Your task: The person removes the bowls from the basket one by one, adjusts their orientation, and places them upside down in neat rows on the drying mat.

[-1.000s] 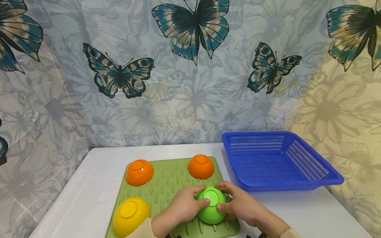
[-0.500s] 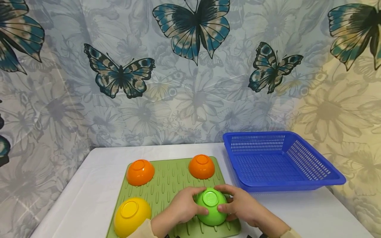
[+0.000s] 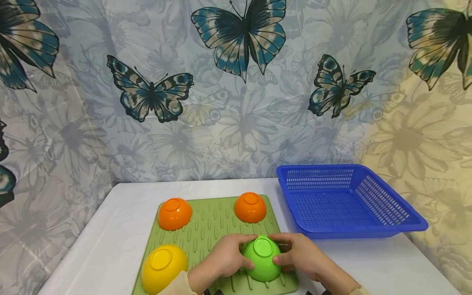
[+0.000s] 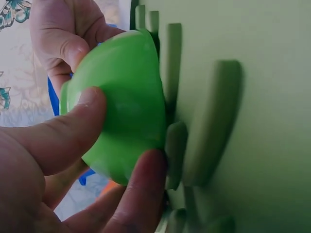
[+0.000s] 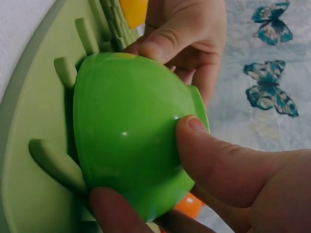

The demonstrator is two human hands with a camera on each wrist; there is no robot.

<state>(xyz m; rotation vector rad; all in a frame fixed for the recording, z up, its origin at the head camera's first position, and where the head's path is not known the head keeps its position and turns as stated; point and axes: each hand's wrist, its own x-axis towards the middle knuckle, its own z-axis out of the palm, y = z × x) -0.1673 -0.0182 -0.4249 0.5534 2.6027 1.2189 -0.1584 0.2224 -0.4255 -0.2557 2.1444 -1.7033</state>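
A green bowl [image 3: 262, 260] stands upside down on the near right part of the ribbed green mat [image 3: 210, 229]. My left hand [image 3: 229, 255] holds it from the left side, thumb against the wall. On the opposite side my right hand [image 3: 300, 256] grips it, its thumb [image 5: 214, 155] pressed on the wall near the raised foot. In the left wrist view, the rim of the bowl [image 4: 126, 97] lies against or very near the mat's ridges; any small gap cannot be told. Some fingertips behind the bowl are hidden.
Two orange bowls, left [image 3: 175, 214] and right [image 3: 250, 207], sit upside down along the mat's far edge. An overturned yellow bowl [image 3: 164, 268] is at the near left, beside my left forearm. A blue basket [image 3: 363, 234] stands right of the mat on the white-covered table [image 3: 107, 229].
The green bowl has shifted very slightly toward me. My left thumb has slid from near the bowl's foot down its side, and the right thumb has moved a little outward.
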